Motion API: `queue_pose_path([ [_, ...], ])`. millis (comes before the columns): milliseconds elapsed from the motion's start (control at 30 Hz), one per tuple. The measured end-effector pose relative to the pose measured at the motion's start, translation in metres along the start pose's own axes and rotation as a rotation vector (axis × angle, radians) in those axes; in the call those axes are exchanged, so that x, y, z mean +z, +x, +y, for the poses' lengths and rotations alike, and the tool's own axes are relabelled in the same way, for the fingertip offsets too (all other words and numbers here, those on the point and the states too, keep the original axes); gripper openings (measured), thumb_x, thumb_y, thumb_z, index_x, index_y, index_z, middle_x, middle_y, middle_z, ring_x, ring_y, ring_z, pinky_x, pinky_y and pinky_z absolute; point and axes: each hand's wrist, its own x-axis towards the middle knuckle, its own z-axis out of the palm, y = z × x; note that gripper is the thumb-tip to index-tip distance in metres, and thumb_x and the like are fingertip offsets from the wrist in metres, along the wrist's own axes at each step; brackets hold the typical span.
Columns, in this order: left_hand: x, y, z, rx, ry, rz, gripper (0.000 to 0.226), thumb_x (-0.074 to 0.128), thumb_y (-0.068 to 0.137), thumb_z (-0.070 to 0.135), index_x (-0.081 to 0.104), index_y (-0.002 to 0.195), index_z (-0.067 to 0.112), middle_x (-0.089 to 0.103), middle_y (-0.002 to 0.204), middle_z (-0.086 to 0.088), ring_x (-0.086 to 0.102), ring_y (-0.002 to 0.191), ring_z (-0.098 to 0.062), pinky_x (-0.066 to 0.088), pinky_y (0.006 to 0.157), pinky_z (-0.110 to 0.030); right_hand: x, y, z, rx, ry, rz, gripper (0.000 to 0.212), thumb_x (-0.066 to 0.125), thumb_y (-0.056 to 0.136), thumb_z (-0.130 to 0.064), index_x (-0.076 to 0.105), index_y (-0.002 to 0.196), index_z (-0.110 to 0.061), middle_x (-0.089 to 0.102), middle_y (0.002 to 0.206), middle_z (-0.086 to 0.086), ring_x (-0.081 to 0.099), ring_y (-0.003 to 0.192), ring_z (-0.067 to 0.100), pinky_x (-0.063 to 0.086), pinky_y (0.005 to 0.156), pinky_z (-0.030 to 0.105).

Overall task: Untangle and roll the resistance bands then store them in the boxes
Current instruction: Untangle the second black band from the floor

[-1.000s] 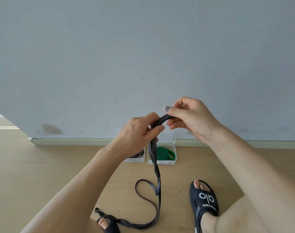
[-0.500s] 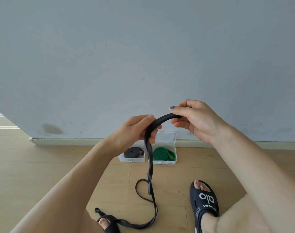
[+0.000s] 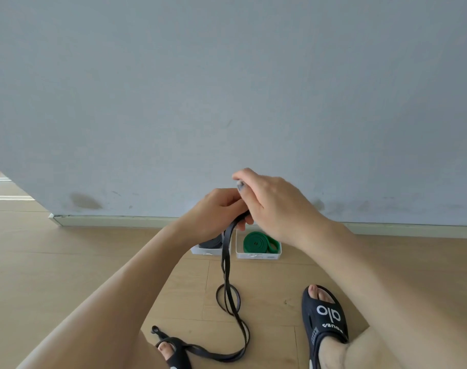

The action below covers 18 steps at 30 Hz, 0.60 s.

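Note:
A long black resistance band [image 3: 227, 265] hangs from my two hands down to the wooden floor, where it loops and trails toward my left foot. My left hand [image 3: 213, 214] grips its upper end with curled fingers. My right hand [image 3: 269, 203] sits over the same end, fingers bent down onto the band beside my left hand; the band's tip is hidden between them. Behind the hands, two small white boxes stand against the wall. The right box [image 3: 259, 255] holds a rolled green band [image 3: 256, 243]. The left box [image 3: 205, 251] holds a rolled dark band [image 3: 211, 242], partly hidden by my left wrist.
A grey wall with a pale skirting board [image 3: 115, 221] closes off the floor just behind the boxes. My feet in black slippers stand at the bottom, the right one [image 3: 325, 318] right of the band, the left one [image 3: 174, 352] touching the band's far end.
My hands have come together and dropped lower; the arc of band stretched between them is gone. The hanging band has shifted, its floor loop now smaller and closer to the middle.

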Motion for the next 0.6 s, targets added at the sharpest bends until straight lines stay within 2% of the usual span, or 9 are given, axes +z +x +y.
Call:
queue_pose_path([
  [67,0.0,-0.001,-0.001,-0.001,-0.032,-0.004,0.035,0.046,0.107,0.02,0.064,0.078,0.011,0.066,0.063,0.012,0.061,0.062,-0.003,0.049,0.066,-0.014,0.003,0.002,0.002,0.129,0.057,-0.104,0.037,0.028,0.111,-0.045,0.053,0.12,-0.019,0.068,0.085,0.0,0.064,0.081,0.024,0.051,0.072,0.041],
  [167,-0.002,-0.001,0.0,0.016,-0.064,-0.053,0.033,0.045,0.107,0.019,0.067,0.089,0.002,0.07,0.077,0.002,0.067,0.074,-0.013,0.057,0.088,-0.037,0.001,0.007,0.007,0.215,0.131,-0.084,0.036,0.034,0.111,-0.044,0.054,0.096,-0.018,0.064,0.075,-0.002,0.056,0.066,0.014,0.037,0.057,0.03],
  [233,-0.003,-0.002,0.0,0.027,-0.091,-0.106,0.034,0.042,0.109,0.019,0.065,0.097,-0.003,0.073,0.082,-0.006,0.07,0.081,-0.019,0.055,0.098,-0.047,-0.003,0.011,0.009,0.228,0.12,-0.038,0.034,0.039,0.11,-0.042,0.057,0.093,-0.017,0.065,0.078,-0.001,0.055,0.064,0.014,0.034,0.055,0.03],
  [300,-0.004,-0.001,-0.003,0.014,-0.108,-0.143,0.032,0.04,0.11,0.02,0.061,0.105,-0.004,0.076,0.087,-0.011,0.074,0.088,-0.028,0.053,0.101,-0.049,-0.006,0.013,0.012,0.244,0.102,0.005,0.033,0.045,0.108,-0.041,0.061,0.094,-0.015,0.069,0.084,0.001,0.058,0.066,0.015,0.037,0.055,0.03],
  [367,-0.005,-0.002,-0.005,0.007,-0.148,-0.166,0.026,0.041,0.111,0.02,0.053,0.107,-0.003,0.077,0.091,-0.015,0.073,0.091,-0.031,0.053,0.102,-0.049,-0.011,0.013,0.016,0.269,0.089,0.041,0.028,0.051,0.105,-0.039,0.061,0.093,-0.016,0.067,0.082,-0.004,0.055,0.062,0.011,0.034,0.053,0.028],
  [433,-0.004,-0.004,-0.004,0.035,-0.205,-0.194,0.019,0.04,0.111,0.017,0.048,0.105,0.0,0.075,0.094,-0.019,0.071,0.089,-0.027,0.055,0.099,-0.045,-0.015,0.013,0.02,0.292,0.114,0.07,0.022,0.056,0.103,-0.036,0.06,0.089,-0.019,0.059,0.069,-0.007,0.049,0.056,0.008,0.03,0.052,0.027],
  [533,-0.002,-0.005,-0.003,0.013,-0.256,-0.241,0.021,0.04,0.112,0.019,0.05,0.107,0.001,0.076,0.104,-0.017,0.073,0.095,-0.022,0.058,0.09,-0.031,-0.017,0.012,0.024,0.298,0.167,0.123,0.02,0.059,0.101,-0.033,0.059,0.087,-0.019,0.051,0.057,-0.008,0.044,0.05,0.008,0.03,0.052,0.027],
  [600,-0.001,-0.005,-0.004,-0.012,-0.288,-0.277,0.027,0.039,0.112,0.021,0.055,0.109,-0.001,0.077,0.109,-0.014,0.073,0.103,-0.022,0.056,0.094,-0.028,-0.017,0.012,0.024,0.289,0.184,0.152,0.021,0.06,0.101,-0.031,0.058,0.085,-0.019,0.049,0.053,-0.007,0.043,0.046,0.009,0.03,0.052,0.027],
])
